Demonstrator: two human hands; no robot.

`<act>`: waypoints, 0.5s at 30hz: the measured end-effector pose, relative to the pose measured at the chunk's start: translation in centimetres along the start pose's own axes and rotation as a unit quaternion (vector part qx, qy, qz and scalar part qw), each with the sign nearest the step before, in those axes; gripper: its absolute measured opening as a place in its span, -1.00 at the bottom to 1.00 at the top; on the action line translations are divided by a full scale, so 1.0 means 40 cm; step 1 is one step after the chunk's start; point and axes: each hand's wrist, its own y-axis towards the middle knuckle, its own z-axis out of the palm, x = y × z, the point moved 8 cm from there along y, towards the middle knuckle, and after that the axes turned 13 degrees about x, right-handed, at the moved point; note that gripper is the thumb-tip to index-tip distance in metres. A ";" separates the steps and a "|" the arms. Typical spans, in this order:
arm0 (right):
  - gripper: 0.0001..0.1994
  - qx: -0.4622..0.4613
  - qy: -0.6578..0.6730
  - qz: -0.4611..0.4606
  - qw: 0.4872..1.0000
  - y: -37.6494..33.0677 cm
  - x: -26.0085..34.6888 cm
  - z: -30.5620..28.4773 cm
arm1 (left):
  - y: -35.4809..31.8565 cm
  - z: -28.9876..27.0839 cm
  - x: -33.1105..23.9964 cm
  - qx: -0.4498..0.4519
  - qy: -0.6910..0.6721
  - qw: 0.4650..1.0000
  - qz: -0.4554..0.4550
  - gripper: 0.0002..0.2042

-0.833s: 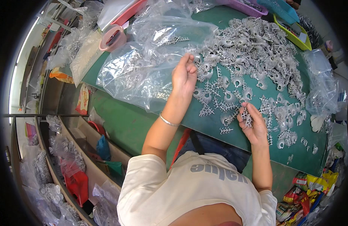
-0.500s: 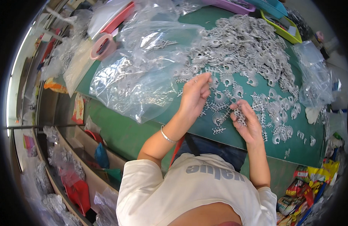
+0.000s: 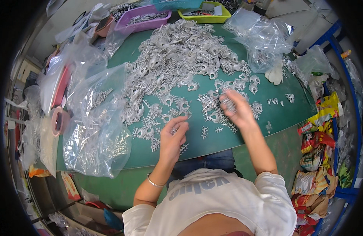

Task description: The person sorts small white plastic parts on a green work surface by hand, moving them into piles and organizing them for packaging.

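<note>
My left hand (image 3: 173, 139) is closed near the table's front edge, its fingertips pinched. A bit of grey shows in it, too small to make out. My right hand (image 3: 240, 111) has its fingers curled round a small bunch of grey metal pieces (image 3: 228, 104), above a loose cluster of similar ones. Fan-shaped and fishbone-shaped grey pieces (image 3: 182, 104) lie scattered between the hands and beyond the left one. Farther back they rise into a large heap (image 3: 181, 51) on the green table (image 3: 193, 146).
Clear plastic bags (image 3: 97, 145) holding grey pieces lie at the left; another bag (image 3: 264, 43) is at the back right. Purple (image 3: 140, 13) and yellow-green (image 3: 205, 16) trays stand behind the heap. A pink tape-like ring (image 3: 60, 122) sits at the left edge, colourful packets (image 3: 319, 141) at the right.
The view has swung to the right. My left hand has come nearer the front edge, away from the heap. My right hand has reached forward over the right cluster, still holding its bunch.
</note>
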 end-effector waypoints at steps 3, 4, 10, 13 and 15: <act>-0.82 -0.039 0.118 -0.059 0.991 0.060 0.136 -0.144 | -0.016 -0.015 0.005 0.002 0.004 1.000 0.007 -0.81; -0.83 -0.044 0.142 -0.064 0.987 0.095 0.193 -0.211 | -0.019 -0.013 0.008 -0.002 0.001 1.000 0.002 -0.82; -0.86 -0.102 0.116 -0.088 0.984 0.244 0.400 -0.429 | -0.016 0.005 0.024 0.011 0.002 1.000 -0.013 -0.83; -0.83 -0.084 0.048 -0.090 0.991 0.235 0.378 -0.412 | -0.015 0.008 0.031 0.017 -0.008 1.000 -0.021 -0.83; -0.80 -0.046 0.039 -0.113 0.992 0.188 0.305 -0.286 | -0.029 -0.005 0.039 0.026 -0.024 0.999 -0.028 -0.81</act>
